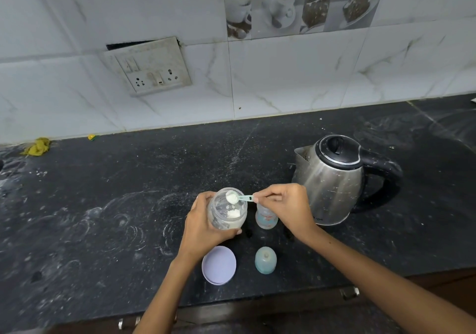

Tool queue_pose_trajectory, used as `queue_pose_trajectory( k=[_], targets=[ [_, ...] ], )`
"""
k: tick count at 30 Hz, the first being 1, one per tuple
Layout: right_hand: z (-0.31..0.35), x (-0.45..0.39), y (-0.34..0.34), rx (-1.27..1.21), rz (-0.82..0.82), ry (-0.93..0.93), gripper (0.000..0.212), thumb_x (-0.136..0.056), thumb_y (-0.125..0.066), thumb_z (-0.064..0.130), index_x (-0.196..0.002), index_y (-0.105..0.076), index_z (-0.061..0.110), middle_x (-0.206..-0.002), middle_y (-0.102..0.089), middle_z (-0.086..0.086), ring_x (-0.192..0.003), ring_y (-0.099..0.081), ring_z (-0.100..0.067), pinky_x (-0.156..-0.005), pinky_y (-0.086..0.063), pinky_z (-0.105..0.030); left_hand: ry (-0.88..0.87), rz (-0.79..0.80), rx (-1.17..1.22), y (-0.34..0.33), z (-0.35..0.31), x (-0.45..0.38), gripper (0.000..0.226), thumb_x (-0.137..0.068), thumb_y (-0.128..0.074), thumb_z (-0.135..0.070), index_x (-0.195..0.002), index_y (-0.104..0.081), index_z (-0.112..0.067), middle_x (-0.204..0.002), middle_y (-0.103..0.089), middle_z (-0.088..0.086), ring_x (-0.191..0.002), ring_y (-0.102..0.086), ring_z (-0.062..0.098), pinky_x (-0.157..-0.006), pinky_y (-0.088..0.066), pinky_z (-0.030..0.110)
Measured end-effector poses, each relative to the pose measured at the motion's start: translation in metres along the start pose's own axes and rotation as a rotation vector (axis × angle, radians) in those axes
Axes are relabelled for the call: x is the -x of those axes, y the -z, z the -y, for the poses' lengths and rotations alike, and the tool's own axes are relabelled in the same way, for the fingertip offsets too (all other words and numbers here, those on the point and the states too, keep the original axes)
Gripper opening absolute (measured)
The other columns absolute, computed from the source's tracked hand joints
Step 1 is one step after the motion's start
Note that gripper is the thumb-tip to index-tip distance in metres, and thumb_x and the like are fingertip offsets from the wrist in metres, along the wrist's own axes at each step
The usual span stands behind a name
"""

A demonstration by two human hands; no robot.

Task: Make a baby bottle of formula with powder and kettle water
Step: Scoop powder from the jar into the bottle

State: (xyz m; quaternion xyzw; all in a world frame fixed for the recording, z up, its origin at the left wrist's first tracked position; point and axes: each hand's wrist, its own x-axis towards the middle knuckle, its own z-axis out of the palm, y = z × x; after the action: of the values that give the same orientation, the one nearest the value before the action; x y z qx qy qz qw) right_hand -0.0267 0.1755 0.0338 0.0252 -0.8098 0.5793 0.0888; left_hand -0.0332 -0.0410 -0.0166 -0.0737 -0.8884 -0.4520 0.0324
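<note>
Over the jar (228, 214) mouth, right hand (286, 205) pinches heaped scoop (235, 196)

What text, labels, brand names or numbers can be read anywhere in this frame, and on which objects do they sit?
Nothing in this frame can be read in full.
Kettle: dark lettering low on the steel body, partly hidden behind the right hand; too blurred to read.
Baby bottle: a reddish printed mark on its side, too small to read.
Powder jar, purple lid, bottle cap, scoop, switch plate: no text visible.
</note>
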Motion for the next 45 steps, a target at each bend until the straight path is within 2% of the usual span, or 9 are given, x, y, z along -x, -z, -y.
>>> queue_pose_trajectory(
  k=[7,13,17,24,27,30,39,43,45],
  targets=[
    [0.009,-0.001,0.003,-0.313,-0.041,-0.381,0.009,-0.070,-0.083,0.003,-0.075,-0.079,0.009,-0.074,-0.077,-0.013,-0.077,-0.073,-0.029,-0.071,-0.058,-0.027,0.067,-0.006,0.126,-0.013,0.009,0.005,0.087,-0.041,-0.090,-0.054,-0.110,-0.038,-0.048,-0.111,-0.060,-0.023,-0.102,-0.056,-0.011,-0.076,-0.046,0.007],
    [0.010,0.019,0.021,-0.413,-0.096,-0.422,0.009,-0.075,-0.080,0.001,-0.083,-0.077,0.000,-0.081,-0.078,-0.012,-0.084,-0.075,-0.024,-0.075,-0.061,-0.025,0.009,-0.156,0.079,-0.018,0.003,0.021,0.112,-0.048,-0.082,-0.066,-0.141,-0.028,-0.037,-0.151,-0.033,-0.012,-0.138,-0.033,0.006,-0.110,-0.033,0.029],
    [0.009,0.034,0.039,-0.457,-0.205,-0.466,0.013,-0.075,-0.079,-0.001,-0.087,-0.075,-0.003,-0.081,-0.077,-0.015,-0.076,-0.076,-0.019,-0.064,-0.058,-0.017,-0.253,-0.349,0.115,-0.038,-0.029,0.039,0.066,-0.084,-0.070,-0.036,-0.139,-0.034,-0.026,-0.150,-0.035,-0.006,-0.139,-0.036,0.015,-0.111,-0.033,0.028],
    [0.001,0.048,0.058,-0.493,-0.307,-0.469,0.014,-0.077,-0.076,-0.002,-0.091,-0.074,-0.006,-0.080,-0.077,-0.014,-0.071,-0.075,-0.013,-0.064,-0.059,-0.015,-0.248,-0.103,0.104,-0.090,-0.068,0.043,0.075,-0.089,-0.066,-0.013,-0.145,-0.018,-0.028,-0.157,-0.020,0.007,-0.146,-0.017,0.012,-0.117,-0.012,0.014],
    [-0.003,0.050,0.059,-0.491,-0.337,-0.471,0.012,-0.077,-0.076,-0.003,-0.088,-0.074,-0.006,-0.079,-0.077,-0.015,-0.070,-0.075,-0.014,-0.063,-0.059,-0.016,-0.136,-0.065,0.059,-0.103,-0.068,0.036,0.082,-0.086,-0.068,-0.009,-0.149,-0.015,-0.006,-0.158,-0.013,0.015,-0.148,-0.011,0.023,-0.118,-0.004,0.015],
    [-0.006,0.050,0.057,-0.467,-0.350,-0.464,0.011,-0.075,-0.078,-0.002,-0.085,-0.074,-0.004,-0.075,-0.077,-0.013,-0.070,-0.076,-0.015,-0.061,-0.058,-0.016,-0.016,-0.014,0.118,-0.108,-0.066,0.027,0.088,-0.084,-0.069,-0.005,-0.150,-0.011,-0.006,-0.156,-0.023,0.011,-0.145,-0.022,0.022,-0.118,-0.015,0.023],
    [-0.012,0.045,0.050,-0.368,-0.338,-0.396,0.008,-0.075,-0.079,-0.002,-0.079,-0.077,0.005,-0.072,-0.077,-0.012,-0.071,-0.076,-0.017,-0.060,-0.057,-0.017,0.085,-0.064,0.190,-0.104,-0.072,0.004,0.082,-0.079,-0.075,-0.009,-0.144,-0.026,-0.015,-0.112,-0.054,-0.013,-0.103,-0.052,0.002,-0.087,-0.035,0.008],
    [-0.014,0.043,0.055,-0.326,-0.338,-0.361,0.012,-0.073,-0.081,-0.001,-0.075,-0.078,0.010,-0.071,-0.077,-0.010,-0.070,-0.075,-0.017,-0.059,-0.056,-0.016,0.012,-0.077,0.124,-0.098,-0.072,0.000,0.066,-0.077,-0.077,-0.011,-0.134,-0.044,-0.010,-0.122,-0.058,-0.001,-0.110,-0.054,0.011,-0.094,-0.040,0.018],
    [-0.015,0.043,0.057,-0.266,-0.325,-0.329,0.015,-0.072,-0.082,0.000,-0.073,-0.079,0.014,-0.068,-0.077,-0.006,-0.065,-0.074,-0.012,-0.058,-0.055,-0.016,-0.061,-0.074,0.068,-0.096,-0.071,-0.001,0.056,-0.076,-0.078,-0.009,-0.125,-0.053,-0.008,-0.119,-0.058,0.006,-0.107,-0.055,0.015,-0.089,-0.034,0.006]
  ],
)
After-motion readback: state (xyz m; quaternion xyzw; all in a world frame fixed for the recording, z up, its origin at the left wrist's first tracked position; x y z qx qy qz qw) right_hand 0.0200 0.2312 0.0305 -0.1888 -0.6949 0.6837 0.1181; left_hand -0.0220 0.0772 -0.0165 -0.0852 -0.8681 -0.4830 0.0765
